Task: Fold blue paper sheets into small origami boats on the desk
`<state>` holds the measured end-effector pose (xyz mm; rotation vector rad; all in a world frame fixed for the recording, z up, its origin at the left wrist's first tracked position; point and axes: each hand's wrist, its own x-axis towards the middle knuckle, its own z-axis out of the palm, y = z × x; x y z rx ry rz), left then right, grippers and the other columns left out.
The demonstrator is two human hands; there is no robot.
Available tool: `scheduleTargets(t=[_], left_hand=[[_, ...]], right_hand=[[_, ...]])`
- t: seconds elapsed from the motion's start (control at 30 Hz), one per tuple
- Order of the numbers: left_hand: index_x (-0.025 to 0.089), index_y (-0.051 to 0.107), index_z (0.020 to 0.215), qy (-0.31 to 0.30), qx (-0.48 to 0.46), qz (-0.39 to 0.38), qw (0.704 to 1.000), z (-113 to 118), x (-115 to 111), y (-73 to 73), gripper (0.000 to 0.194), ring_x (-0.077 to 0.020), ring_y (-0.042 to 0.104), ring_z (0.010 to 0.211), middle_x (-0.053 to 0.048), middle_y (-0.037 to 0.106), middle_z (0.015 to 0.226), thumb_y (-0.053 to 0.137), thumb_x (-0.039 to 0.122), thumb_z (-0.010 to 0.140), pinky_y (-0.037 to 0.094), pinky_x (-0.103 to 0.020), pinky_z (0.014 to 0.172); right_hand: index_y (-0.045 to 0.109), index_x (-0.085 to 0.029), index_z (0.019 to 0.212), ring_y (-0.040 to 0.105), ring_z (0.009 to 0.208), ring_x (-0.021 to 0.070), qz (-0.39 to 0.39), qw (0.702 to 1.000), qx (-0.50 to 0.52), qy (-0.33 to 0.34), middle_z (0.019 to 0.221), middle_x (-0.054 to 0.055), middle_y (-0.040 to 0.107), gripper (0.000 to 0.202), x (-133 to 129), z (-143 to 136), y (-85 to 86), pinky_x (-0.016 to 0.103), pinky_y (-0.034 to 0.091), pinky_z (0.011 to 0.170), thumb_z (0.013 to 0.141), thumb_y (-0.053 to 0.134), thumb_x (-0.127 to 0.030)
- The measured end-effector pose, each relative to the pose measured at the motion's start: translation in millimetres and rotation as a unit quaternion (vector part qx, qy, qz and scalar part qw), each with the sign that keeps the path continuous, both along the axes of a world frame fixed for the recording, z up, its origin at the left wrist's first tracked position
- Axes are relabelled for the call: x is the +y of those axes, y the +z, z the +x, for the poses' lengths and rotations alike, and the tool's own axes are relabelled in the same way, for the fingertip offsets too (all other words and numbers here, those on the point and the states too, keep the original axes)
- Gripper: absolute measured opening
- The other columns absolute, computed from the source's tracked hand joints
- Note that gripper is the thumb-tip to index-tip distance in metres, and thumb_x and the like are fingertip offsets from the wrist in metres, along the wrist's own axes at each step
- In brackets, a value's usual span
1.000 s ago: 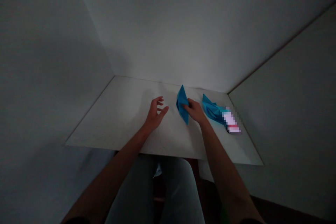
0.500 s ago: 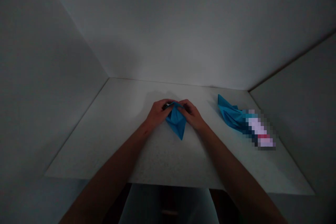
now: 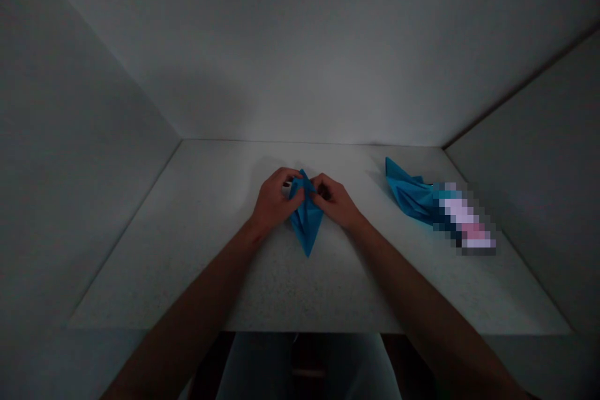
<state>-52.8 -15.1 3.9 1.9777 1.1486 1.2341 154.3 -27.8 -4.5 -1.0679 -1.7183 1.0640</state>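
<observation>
A piece of folded blue paper (image 3: 307, 225), pointed at its near and far ends, is held between my two hands just over the white tabletop (image 3: 300, 294). My left hand (image 3: 277, 197) pinches its left side, thumb on top of the folds. From the right, my right hand (image 3: 335, 200) grips the other side with thumb and fingers. Several creases run lengthwise down the middle of the paper. What lies under the paper and behind the fingers is hidden.
To the right lies a larger folded blue paper boat shape (image 3: 410, 197). A phone-like object (image 3: 464, 215), blurred by pixelation, rests against its right end. Pale walls (image 3: 300, 62) enclose the table at the back and both sides.
The blue paper has turned and straightened between my hands, its far tip now showing upward between them. My fingers have shifted along its sides. The view has tilted slightly.
</observation>
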Motion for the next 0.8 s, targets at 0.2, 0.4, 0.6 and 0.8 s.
scheduleTargets(t=[0.2,0.4,0.6,0.8], left_hand=[[0.026,0.073,0.105,0.043,0.027,-0.013,0.999,-2.9,1.1,-0.8,0.02,-0.0238,0.076,0.093,-0.005,0.079,0.104,0.082,0.036,0.09,0.062,-0.042,0.092],[0.026,0.072,0.104,0.01,0.055,0.001,0.998,-3.7,1.1,1.1,0.034,-0.0246,0.077,0.093,-0.006,0.079,0.105,0.09,0.045,0.083,0.061,-0.042,0.091],[0.025,0.072,0.109,-0.01,0.05,-0.042,0.998,-4.2,1.5,0.0,0.04,-0.0243,0.078,0.092,-0.006,0.08,0.107,0.091,0.047,0.083,0.061,-0.039,0.085],[0.023,0.07,0.109,-0.017,0.054,-0.086,0.995,-6.1,1.9,3.1,0.048,-0.0206,0.074,0.081,-0.003,0.079,0.097,0.093,0.051,0.078,0.057,-0.033,0.074]], right_hand=[[0.048,-0.026,0.086,0.051,0.073,0.0146,0.021,1.0,0.001,0.01,0.097,0.001,0.067,0.02,-0.1,-0.4,1.5,0.03,0.042,0.067,0.087,0.066,-0.034],[0.051,-0.026,0.09,0.049,0.072,0.0143,0.019,1.0,0.003,0.009,0.091,-0.001,0.06,0.02,0.1,-0.2,2.3,0.029,0.04,0.065,0.082,0.068,-0.033],[0.049,-0.028,0.103,0.051,0.07,0.0138,-0.012,0.999,0.013,0.039,0.089,-0.003,0.06,0.034,-0.5,0.5,-1.3,0.028,0.041,0.062,0.079,0.074,-0.03],[0.043,-0.03,0.123,0.051,0.066,0.012,-0.01,0.997,0.013,0.071,0.094,-0.004,0.058,0.057,-1.2,2.5,-6.2,0.027,0.041,0.058,0.079,0.08,-0.031]])
